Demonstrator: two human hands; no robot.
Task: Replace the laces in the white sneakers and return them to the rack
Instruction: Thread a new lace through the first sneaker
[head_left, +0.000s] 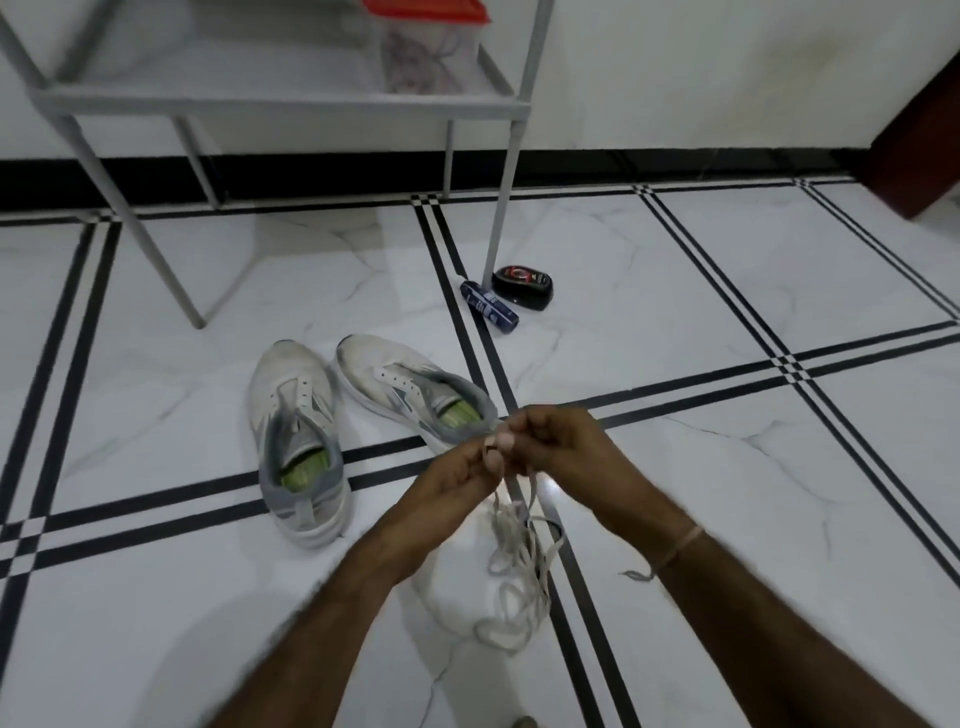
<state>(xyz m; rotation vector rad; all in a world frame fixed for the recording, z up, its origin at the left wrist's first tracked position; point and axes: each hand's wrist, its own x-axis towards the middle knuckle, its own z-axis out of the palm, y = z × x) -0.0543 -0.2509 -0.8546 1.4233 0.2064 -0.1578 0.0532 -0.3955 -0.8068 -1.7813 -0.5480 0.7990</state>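
Laces (511, 561): hung from the fingertips in a pale tangle and pooled on the floor, well in front of the rack (280, 98)
Left hand (457, 478): fingers curled; a lace strand is pinched
Right hand (556, 441): fingers curled; the same strand is pinched, left hand touched
Sneakers (293, 415): unlaced, laid side by side just before the rack, long axes and toes pointed toward it

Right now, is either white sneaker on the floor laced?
No, the near sneaker and far sneaker show bare eyelets, while the white laces dangle from the left hand and right hand.
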